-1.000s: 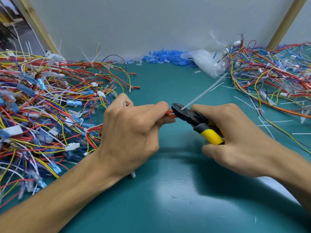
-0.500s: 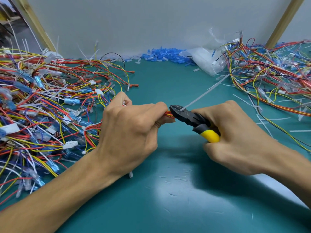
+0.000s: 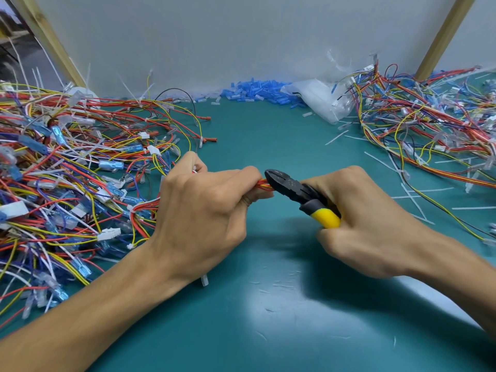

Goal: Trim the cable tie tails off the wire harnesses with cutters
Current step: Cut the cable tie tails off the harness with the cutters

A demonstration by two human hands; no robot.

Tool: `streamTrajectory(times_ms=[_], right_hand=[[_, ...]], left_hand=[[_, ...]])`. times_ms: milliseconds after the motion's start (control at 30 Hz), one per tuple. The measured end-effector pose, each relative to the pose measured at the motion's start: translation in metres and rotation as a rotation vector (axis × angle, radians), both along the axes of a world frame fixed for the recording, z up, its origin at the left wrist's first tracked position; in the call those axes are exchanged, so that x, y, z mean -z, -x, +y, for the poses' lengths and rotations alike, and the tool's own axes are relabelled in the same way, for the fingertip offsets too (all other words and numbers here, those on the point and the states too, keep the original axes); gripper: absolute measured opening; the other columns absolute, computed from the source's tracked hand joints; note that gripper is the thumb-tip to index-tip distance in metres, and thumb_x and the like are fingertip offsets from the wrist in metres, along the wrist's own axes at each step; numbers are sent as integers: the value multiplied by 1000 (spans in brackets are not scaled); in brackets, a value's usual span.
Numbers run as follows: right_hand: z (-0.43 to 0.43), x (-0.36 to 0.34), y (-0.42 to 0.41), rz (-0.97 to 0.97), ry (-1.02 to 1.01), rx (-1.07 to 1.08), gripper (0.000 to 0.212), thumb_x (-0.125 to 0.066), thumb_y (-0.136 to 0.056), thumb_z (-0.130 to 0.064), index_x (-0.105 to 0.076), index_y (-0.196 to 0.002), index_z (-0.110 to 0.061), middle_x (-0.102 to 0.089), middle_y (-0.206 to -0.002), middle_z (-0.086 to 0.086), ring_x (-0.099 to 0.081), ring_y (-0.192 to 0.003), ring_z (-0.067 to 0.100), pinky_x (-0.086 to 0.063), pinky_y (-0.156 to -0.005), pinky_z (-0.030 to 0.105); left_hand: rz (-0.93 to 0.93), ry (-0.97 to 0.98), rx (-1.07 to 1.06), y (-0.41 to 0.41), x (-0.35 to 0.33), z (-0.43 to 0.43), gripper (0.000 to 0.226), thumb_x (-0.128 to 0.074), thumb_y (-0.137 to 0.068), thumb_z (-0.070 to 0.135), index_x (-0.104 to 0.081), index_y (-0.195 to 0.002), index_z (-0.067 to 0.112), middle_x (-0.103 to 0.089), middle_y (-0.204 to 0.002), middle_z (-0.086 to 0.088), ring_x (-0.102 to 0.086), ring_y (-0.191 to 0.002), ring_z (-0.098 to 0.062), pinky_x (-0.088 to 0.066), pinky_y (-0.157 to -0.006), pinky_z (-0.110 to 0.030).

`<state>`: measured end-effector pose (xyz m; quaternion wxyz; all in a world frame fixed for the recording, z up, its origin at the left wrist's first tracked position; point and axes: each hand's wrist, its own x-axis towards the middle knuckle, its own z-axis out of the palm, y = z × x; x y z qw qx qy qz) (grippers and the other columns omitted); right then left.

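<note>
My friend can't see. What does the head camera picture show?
A left hand grips a wire bundle while the right hand holds cutters against it. A left pile and a right pile of wires flank them on the green table.

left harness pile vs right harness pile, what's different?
The left harness pile has long white tie tails standing up at its back; the right harness pile has loose white strips lying on the mat beside it. The left pile feeds the bundle gripped by the left hand; the right pile lies clear of the right hand holding the cutters. Both are tangles of red, yellow and blue wires.
</note>
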<state>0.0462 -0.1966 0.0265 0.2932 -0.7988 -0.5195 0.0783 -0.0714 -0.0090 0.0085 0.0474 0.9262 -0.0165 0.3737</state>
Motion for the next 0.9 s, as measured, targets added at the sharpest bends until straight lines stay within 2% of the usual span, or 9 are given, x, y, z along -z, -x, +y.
streamTrajectory(times_ms=[100,200,267,367,467,533,667,800,900], right_hand=[[0,-1,-2,51,-8,0,19,-43,-61,-10,-26,-67,-11,-19,-67,8,-14,-61,14,-11,-51,32],[0,-3,-4,196,-53,32,22,-49,-56,-9,-29,-67,-9,-20,-61,-2,-17,-58,15,-14,-50,38],[2,-5,-6,366,-126,63,25,-51,-52,-7,-31,-67,-8,-24,-60,1,-20,-59,21,-16,-49,43],[0,-6,-11,532,-279,93,25,-54,-51,-3,-36,-67,-5,-28,-59,3,-24,-55,22,-20,-47,34],[0,-5,-9,676,-369,38,10,-64,-70,-6,-61,-80,-8,-31,-61,3,-26,-51,20,-25,-46,26],[2,-2,-5,624,-370,8,8,-72,-82,-21,-71,-87,-16,-31,-63,10,-29,-52,19,-26,-47,29],[6,3,-1,429,-339,4,12,-73,-83,-30,-70,-81,-18,-42,-62,13,-38,-53,15,-30,-49,30],[5,4,-12,637,-602,134,12,-68,-83,-21,-67,-72,-16,-43,-54,-2,-35,-47,15,-31,-45,23],[3,-4,-18,714,-717,206,17,-64,-87,-23,-68,-71,-18,-51,-54,7,-32,-45,16,-29,-45,23]], left_hand=[[8,18,-5,-1,2,0,33,-57,-105,26,-59,-73,18,-44,-56,10,-25,-56,-33,-35,-62,-45],[-10,57,1,-1,3,0,36,-58,-106,31,-60,-73,17,-27,-57,15,-26,-55,-33,-35,-63,-42],[-13,86,-1,-2,3,2,36,-59,-106,33,-59,-73,17,-19,-55,16,-28,-54,-33,-35,-62,-41],[3,110,11,-2,1,2,34,-57,-106,39,-58,-78,19,-23,-56,17,-30,-57,-29,-35,-64,-41],[41,161,80,-3,3,-2,24,-60,-101,43,-64,-100,19,-45,-70,19,-27,-67,-9,-37,-71,-41],[85,194,114,-3,4,-4,31,-63,-98,44,-61,-116,19,-54,-79,14,-29,-73,-4,-37,-74,-38],[137,172,146,-3,3,-5,47,-69,-93,42,-54,-129,16,-55,-94,10,-43,-82,-11,-39,-81,-38],[48,103,100,-2,-3,-3,47,-68,-94,39,-57,-131,12,-59,-114,2,-56,-101,-23,-39,-94,-41],[-28,76,44,-1,-6,-3,52,-71,-90,32,-57,-134,10,-57,-132,-4,-56,-119,-27,-39,-103,-43]])
